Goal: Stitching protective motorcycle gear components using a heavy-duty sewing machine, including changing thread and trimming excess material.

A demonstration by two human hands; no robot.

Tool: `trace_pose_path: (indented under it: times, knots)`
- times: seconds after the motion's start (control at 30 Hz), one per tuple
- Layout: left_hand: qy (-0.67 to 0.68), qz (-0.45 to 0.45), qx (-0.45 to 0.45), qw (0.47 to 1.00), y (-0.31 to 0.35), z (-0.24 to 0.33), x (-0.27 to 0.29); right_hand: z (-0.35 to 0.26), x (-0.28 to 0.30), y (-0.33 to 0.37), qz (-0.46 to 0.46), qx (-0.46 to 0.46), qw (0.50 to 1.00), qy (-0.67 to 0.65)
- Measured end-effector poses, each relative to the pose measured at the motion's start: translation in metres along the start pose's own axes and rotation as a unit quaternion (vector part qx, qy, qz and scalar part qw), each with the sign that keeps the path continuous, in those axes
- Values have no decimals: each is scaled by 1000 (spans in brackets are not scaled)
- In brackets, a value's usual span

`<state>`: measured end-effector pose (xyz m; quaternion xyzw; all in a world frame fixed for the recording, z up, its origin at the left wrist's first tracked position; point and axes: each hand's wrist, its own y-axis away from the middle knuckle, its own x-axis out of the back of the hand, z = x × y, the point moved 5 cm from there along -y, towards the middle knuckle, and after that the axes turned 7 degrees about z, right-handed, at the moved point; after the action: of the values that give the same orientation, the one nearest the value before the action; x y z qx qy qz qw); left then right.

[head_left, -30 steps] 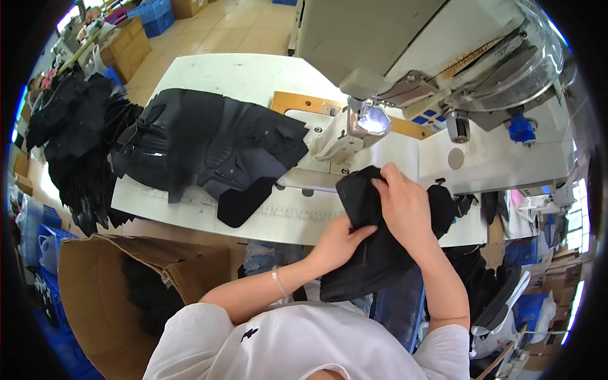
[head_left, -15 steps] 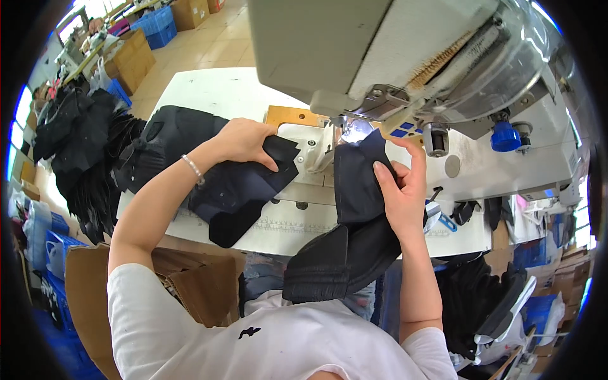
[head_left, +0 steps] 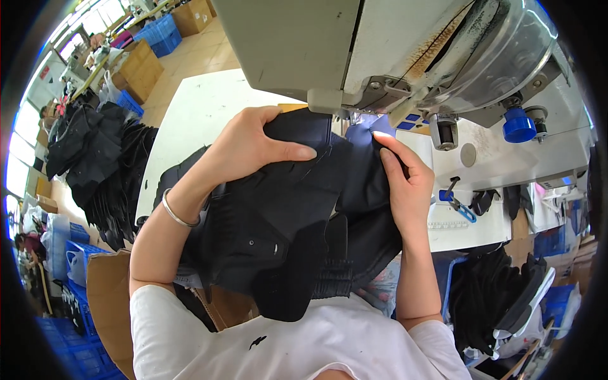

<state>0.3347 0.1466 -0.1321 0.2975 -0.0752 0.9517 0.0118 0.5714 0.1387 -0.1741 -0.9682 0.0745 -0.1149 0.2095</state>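
Dark cloth pieces [head_left: 278, 221] spread across the sewing machine's bed and hang over the table's front edge toward my white shirt. My left hand [head_left: 253, 142] grips the cloth left of the needle area, its thumb lying on top of a folded flap. On the other side, my right hand [head_left: 408, 180] pinches the edge of the cloth just right of the lit presser foot area. The sewing machine's head [head_left: 304, 50] rises directly above, and the needle itself is mostly hidden. A metal eyelet and a short pale stitched slot show on the cloth's lower part.
A white sewing table [head_left: 196, 114] carries blue-handled thread snips [head_left: 465, 210] at the right. Heaped black cloth [head_left: 104, 164] stands left of the table, with more black pieces [head_left: 491, 297] at the lower right. An open cardboard box [head_left: 111, 304] sits below left.
My left hand has brought its cloth rightward, over the piece by the needle. The left piece now overlaps the right one and covers the needle plate. My right hand keeps its pinch.
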Motion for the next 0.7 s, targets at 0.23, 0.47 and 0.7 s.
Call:
trace_pose_path:
  times: [0.23,0.47,0.7]
  knots:
    - [-42,23,13,999,-6,-1,4,-6,0,5,9,13,1000,18]
    - [-80,68,-59,993,-17,-3,-6,0,4,2,33,27,999,20]
    - [-64,73,-28,995,-15,11,-3,9,1,0,43,12,999,6]
